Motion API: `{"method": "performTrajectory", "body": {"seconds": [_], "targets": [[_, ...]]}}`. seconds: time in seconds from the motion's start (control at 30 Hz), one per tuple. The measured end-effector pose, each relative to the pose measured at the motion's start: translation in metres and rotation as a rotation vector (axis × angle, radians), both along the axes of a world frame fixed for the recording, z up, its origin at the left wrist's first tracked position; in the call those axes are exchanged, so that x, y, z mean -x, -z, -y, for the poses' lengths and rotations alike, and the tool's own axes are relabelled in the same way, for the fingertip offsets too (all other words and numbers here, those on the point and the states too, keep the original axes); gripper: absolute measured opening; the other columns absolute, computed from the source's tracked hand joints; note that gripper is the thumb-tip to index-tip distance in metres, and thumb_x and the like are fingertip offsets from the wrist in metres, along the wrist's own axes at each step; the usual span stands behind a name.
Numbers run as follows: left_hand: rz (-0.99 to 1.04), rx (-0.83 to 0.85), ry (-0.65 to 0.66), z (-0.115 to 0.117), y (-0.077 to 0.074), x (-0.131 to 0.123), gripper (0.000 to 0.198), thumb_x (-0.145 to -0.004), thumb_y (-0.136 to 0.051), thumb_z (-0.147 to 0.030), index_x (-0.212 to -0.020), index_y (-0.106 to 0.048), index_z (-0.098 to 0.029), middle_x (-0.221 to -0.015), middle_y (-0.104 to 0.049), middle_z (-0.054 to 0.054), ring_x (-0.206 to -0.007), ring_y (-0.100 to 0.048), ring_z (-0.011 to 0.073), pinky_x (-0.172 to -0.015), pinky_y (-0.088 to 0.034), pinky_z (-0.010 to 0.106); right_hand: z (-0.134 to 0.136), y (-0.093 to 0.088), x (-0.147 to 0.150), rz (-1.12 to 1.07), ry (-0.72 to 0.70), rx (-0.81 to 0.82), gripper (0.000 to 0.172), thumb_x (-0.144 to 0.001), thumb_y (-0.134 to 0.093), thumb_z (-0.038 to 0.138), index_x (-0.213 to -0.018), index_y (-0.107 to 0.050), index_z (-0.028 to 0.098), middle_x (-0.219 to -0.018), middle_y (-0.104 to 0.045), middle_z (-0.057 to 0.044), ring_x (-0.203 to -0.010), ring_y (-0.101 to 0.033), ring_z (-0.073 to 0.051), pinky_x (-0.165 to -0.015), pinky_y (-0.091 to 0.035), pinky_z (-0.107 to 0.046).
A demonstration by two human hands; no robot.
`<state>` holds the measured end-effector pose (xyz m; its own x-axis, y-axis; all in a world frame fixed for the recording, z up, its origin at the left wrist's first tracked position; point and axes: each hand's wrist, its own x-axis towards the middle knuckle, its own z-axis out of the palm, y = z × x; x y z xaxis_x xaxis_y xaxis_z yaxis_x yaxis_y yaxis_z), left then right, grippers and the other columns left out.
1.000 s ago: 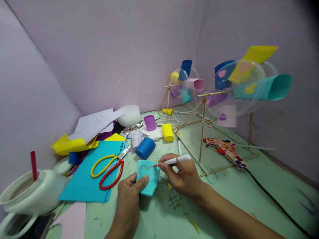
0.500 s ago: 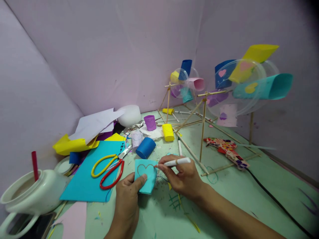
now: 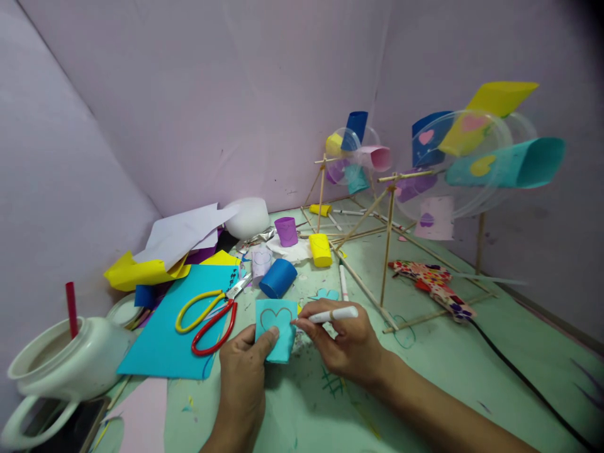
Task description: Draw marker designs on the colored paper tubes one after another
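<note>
My left hand [image 3: 245,365] pinches a small light-blue paper piece [image 3: 282,343], thumb on its front. A brown heart outline, only partly drawn on its right side, shows on that paper. My right hand [image 3: 344,333] grips a white marker [image 3: 337,314] like a pen, its tip at the right edge of the heart. Left of the paper lie scissors [image 3: 219,321] with one yellow and one red handle, on a blue paper sheet [image 3: 165,352]. Just beyond are a blue paper tube [image 3: 278,279], a pale lilac one [image 3: 261,264], a purple one [image 3: 286,232] and a yellow one [image 3: 321,250].
Two stick-framed wheels with coloured paper tubes stand right, the nearer wheel [image 3: 472,163] larger. A patterned glue gun [image 3: 434,286] trails a black cord [image 3: 519,371]. At left are a white pot [image 3: 89,358], pink paper [image 3: 144,415] and stacked sheets [image 3: 179,233].
The marker tip has moved slightly down along the heart's right side, and the brown line runs a little further. The whole view has shifted slightly.
</note>
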<state>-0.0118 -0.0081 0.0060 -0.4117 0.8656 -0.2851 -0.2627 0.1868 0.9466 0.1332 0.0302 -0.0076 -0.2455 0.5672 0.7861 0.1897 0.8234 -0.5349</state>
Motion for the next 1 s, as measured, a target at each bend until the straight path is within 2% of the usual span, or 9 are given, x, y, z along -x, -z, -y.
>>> {"method": "performTrajectory", "body": {"seconds": [0.3, 0.53, 0.63, 0.77, 0.83, 1.0], "targets": [[-0.027, 0.004, 0.012, 0.001, 0.001, 0.000, 0.021, -0.046, -0.078, -0.028, -0.061, -0.072, -0.013, -0.053, -0.064, 0.001, -0.054, -0.052, 0.0145, -0.055, -0.045, 0.026, 0.003, -0.002, 0.003, -0.014, -0.024, 0.015, 0.006, -0.079, -0.059, 0.009, -0.080, -0.062, 0.015, -0.070, -0.069, -0.006, -0.063, -0.066, -0.013, -0.059, -0.052, -0.021], [-0.108, -0.019, 0.026, 0.002, 0.002, 0.001, 0.014, -0.051, -0.075, -0.027, -0.055, -0.069, -0.015, -0.051, -0.060, -0.001, -0.051, -0.047, 0.0123, -0.051, -0.042, 0.024, 0.008, 0.000, 0.007, -0.031, -0.054, 0.101, 0.007, -0.081, -0.058, 0.012, -0.076, -0.061, 0.016, -0.066, -0.067, -0.003, -0.057, -0.062, -0.012, -0.055, -0.051, -0.020], [-0.080, -0.018, 0.032, 0.002, -0.001, -0.001, 0.017, -0.049, -0.076, -0.028, -0.055, -0.069, -0.014, -0.051, -0.060, 0.000, -0.050, -0.047, 0.0128, -0.051, -0.042, 0.025, 0.005, -0.004, 0.003, -0.058, 0.014, 0.108, 0.006, -0.080, -0.059, 0.015, -0.075, -0.062, 0.016, -0.067, -0.068, -0.004, -0.056, -0.063, -0.012, -0.053, -0.051, -0.021], [-0.004, 0.002, 0.016, 0.002, -0.004, -0.002, 0.020, -0.046, -0.078, -0.026, -0.058, -0.070, -0.013, -0.053, -0.062, 0.001, -0.052, -0.051, 0.0145, -0.054, -0.045, 0.027, -0.003, -0.013, -0.008, -0.103, 0.143, 0.225, 0.009, -0.081, -0.058, 0.019, -0.073, -0.062, 0.016, -0.059, -0.067, -0.002, -0.047, -0.060, -0.012, -0.046, -0.049, -0.022], [0.023, 0.000, 0.014, 0.002, -0.002, -0.002, 0.020, -0.045, -0.078, -0.026, -0.059, -0.070, -0.013, -0.055, -0.064, 0.002, -0.053, -0.052, 0.0147, -0.056, -0.046, 0.028, -0.006, -0.015, -0.011, -0.117, 0.142, 0.262, 0.010, -0.081, -0.057, 0.020, -0.073, -0.062, 0.016, -0.057, -0.066, -0.002, -0.047, -0.060, -0.012, -0.045, -0.049, -0.022], [0.010, 0.006, 0.033, 0.003, -0.001, -0.002, 0.022, -0.047, -0.079, -0.028, -0.061, -0.071, -0.013, -0.054, -0.063, 0.001, -0.051, -0.052, 0.0142, -0.055, -0.045, 0.027, -0.001, -0.010, -0.006, -0.059, 0.092, 0.230, 0.009, -0.080, -0.059, 0.020, -0.073, -0.063, 0.016, -0.059, -0.067, -0.002, -0.048, -0.061, -0.012, -0.046, -0.049, -0.021]]}}
